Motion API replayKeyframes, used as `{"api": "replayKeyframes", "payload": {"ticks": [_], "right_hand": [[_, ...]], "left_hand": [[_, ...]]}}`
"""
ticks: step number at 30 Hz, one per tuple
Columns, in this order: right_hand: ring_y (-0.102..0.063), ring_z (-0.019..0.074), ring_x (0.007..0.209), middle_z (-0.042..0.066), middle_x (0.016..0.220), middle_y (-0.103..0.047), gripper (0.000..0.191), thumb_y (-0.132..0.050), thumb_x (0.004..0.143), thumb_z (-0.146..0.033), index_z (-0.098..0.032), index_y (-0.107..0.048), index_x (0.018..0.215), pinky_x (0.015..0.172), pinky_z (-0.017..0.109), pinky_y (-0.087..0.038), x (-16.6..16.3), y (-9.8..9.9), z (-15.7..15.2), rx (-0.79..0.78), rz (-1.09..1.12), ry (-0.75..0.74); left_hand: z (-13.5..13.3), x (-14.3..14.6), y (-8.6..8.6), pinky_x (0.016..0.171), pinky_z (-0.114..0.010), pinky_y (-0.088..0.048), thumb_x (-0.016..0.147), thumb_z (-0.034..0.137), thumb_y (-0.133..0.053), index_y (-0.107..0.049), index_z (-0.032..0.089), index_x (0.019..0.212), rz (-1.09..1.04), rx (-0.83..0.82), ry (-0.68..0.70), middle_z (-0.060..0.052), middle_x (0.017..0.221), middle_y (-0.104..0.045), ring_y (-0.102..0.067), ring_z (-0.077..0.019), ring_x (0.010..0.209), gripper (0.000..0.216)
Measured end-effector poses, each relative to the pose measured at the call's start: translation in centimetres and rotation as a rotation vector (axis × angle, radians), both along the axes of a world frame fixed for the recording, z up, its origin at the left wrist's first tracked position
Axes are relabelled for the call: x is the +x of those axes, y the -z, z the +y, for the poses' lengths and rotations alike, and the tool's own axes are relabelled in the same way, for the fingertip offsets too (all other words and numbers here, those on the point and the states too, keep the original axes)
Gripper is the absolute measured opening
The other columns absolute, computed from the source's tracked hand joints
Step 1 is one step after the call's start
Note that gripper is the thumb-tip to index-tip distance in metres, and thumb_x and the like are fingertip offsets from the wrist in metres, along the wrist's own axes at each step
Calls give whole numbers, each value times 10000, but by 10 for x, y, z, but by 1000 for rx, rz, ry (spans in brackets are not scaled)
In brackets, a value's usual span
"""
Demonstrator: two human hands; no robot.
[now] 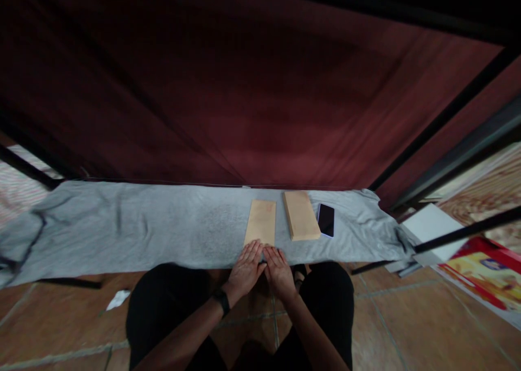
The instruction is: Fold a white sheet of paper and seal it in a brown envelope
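A single tan paper envelope [261,220] lies flat on the grey cloth, faint reddish print near its far right corner. My left hand [247,266] rests on its near edge, fingers stretched forward and flat, with a dark band on the wrist. Beside it, my right hand [279,272] lies on the same near edge, its fingers also extended. The two hands meet around the thumbs and cover the envelope's near end. To the right sits a thick stack of similar envelopes [302,215], touched by neither hand.
A phone [326,220] with a dark screen lies right of the stack. Grey cloth [163,224] covers the narrow low surface. Behind it rises a dark red panel [252,115] with black bars. A red and yellow box [488,273] stands right; a white scrap [118,300] lies on the tiled floor.
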State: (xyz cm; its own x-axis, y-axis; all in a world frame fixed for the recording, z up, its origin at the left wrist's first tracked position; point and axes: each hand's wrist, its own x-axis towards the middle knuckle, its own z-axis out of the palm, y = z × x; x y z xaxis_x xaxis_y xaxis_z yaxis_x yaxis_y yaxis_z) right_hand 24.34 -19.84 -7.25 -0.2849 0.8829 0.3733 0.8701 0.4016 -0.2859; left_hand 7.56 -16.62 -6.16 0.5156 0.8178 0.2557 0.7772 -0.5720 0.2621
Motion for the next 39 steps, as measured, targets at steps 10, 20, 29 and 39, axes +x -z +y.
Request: {"api": "replayKeyframes", "payload": {"ticks": [10, 20, 29, 39], "right_hand": [[-501, 222, 1366, 127, 1418, -595, 461, -390, 1000, -149, -144, -505, 1446, 1182, 476, -348, 1, -3, 3, 40, 51, 4], [-466, 216, 1395, 103, 1475, -543, 554, -413, 973, -109, -184, -399, 1521, 1182, 468, -348, 4, -5, 2, 40, 38, -9], [-460, 214, 1397, 103, 1507, -507, 632, -404, 926, -51, -181, -358, 1543, 1182, 466, -345, 4, -7, 3, -7, 19, -7], [-471, 195, 1387, 70, 1516, -501, 660, -392, 902, -35, -214, -372, 1537, 1196, 444, -326, 3, -7, 4, -42, 48, 14]], "left_hand": [[40, -1, -11, 1201, -429, -309, 1036, 403, -327, -432, 174, 1491, 60, -17, 62, -101, 1557, -447, -363, -226, 1465, 520], [125, 17, -9, 1239, -464, -119, 1032, 436, -306, -397, 289, 1520, 115, -80, 97, -20, 1633, -323, -217, -223, 1521, 518], [168, 45, -9, 1218, -575, -73, 1016, 431, -302, -366, 321, 1531, 107, -178, 49, -7, 1634, -318, -194, -265, 1526, 531], [190, 65, -6, 1209, -603, -56, 1005, 384, -291, -323, 300, 1556, 78, -165, -11, -39, 1625, -338, -175, -290, 1531, 558]]}}
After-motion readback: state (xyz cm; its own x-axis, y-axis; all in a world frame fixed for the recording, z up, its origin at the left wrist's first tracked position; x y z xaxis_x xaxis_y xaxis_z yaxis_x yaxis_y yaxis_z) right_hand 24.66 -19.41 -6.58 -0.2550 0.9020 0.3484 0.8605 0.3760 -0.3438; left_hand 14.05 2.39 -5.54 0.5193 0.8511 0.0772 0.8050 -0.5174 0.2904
